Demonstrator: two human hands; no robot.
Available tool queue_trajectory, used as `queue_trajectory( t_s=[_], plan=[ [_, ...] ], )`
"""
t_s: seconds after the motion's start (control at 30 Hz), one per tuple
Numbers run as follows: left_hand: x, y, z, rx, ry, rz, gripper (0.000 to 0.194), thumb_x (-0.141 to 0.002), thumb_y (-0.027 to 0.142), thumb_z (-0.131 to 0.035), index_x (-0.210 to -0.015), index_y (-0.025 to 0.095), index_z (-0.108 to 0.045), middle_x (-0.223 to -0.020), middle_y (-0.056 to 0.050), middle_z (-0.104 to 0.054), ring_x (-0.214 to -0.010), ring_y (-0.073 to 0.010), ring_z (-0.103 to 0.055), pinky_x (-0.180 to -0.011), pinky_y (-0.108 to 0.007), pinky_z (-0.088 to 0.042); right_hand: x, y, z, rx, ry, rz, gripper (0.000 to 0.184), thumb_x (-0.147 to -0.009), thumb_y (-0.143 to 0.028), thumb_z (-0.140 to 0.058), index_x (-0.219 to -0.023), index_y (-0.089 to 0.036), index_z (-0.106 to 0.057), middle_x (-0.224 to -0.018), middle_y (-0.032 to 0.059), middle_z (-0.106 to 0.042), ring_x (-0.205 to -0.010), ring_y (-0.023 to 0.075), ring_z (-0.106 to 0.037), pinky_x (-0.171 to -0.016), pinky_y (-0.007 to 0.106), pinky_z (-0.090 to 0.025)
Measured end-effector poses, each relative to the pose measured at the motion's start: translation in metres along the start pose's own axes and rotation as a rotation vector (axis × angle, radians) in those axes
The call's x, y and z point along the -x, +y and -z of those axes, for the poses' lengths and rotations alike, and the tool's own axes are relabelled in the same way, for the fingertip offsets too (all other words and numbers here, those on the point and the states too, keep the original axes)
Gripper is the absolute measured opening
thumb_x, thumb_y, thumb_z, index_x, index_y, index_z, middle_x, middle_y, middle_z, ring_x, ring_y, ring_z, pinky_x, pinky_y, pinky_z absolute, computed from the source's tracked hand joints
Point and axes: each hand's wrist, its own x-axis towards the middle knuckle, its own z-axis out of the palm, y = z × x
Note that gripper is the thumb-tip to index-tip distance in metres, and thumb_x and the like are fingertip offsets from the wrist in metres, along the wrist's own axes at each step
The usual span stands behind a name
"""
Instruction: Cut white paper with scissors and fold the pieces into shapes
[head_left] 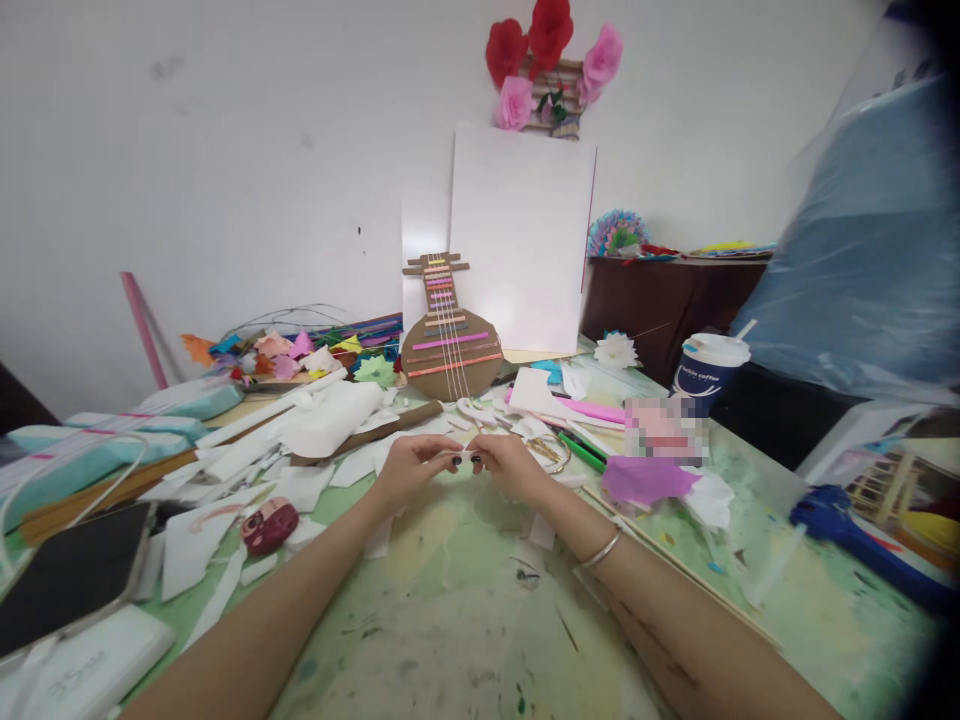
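Note:
My left hand [416,470] and my right hand [511,468] meet over the middle of the table, each closed in a pinch with the fingertips nearly touching. Something small and pale shows between them, too little to name. Just beyond the hands, a cardboard lute [450,350] with white strings and coloured strips leans upright against white boards. White paper scraps lie around my left hand. Near my right hand are a green pen [581,452] and scissors with gold-coloured handles [556,455], partly hidden.
A phone [71,575], a dark red owl-like object [270,525] and rolled white paper [334,418] lie on the left. To the right are purple paper [649,480], a coffee cup [709,372] and a blue glue gun [832,515]. A white board [521,240] stands at the back.

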Motion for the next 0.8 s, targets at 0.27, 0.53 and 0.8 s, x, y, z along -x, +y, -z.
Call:
queue_trajectory(
  t_s=[0.27,0.53,0.8],
  plan=[
    [-0.007,-0.013,0.016,-0.016,0.145,0.209,0.020,-0.060,0.028,-0.071,-0.073,0.013,-0.071,-0.065,-0.007,-0.071,-0.063,-0.0206,-0.067,-0.058,-0.026,-0.049,-0.004,0.014,0.011,0.013,0.127,-0.133,0.025,-0.076,-0.002,-0.045,-0.082,-0.017,-0.064,-0.072,-0.0007,-0.068,-0.069,0.0111,-0.061,-0.068,0.019,-0.041],
    [-0.012,-0.026,0.031,0.015,0.339,0.252,0.025,-0.056,0.025,-0.069,-0.077,0.012,-0.065,-0.064,-0.004,-0.069,-0.062,-0.0199,-0.067,-0.057,-0.026,-0.049,-0.003,0.051,0.043,0.151,0.313,-0.390,0.031,-0.069,-0.001,-0.045,-0.086,-0.015,-0.067,-0.081,0.0058,-0.070,-0.076,0.0161,-0.061,-0.069,0.025,-0.042],
    [-0.014,-0.026,0.033,-0.015,0.429,0.242,0.026,-0.054,0.025,-0.069,-0.077,0.013,-0.067,-0.064,-0.004,-0.069,-0.061,-0.0177,-0.064,-0.056,-0.024,-0.046,-0.002,0.038,0.044,0.213,0.169,-0.330,0.033,-0.060,0.001,-0.049,-0.073,-0.020,-0.071,-0.073,0.0003,-0.070,-0.071,0.0140,-0.060,-0.068,0.021,-0.041]
  ],
)
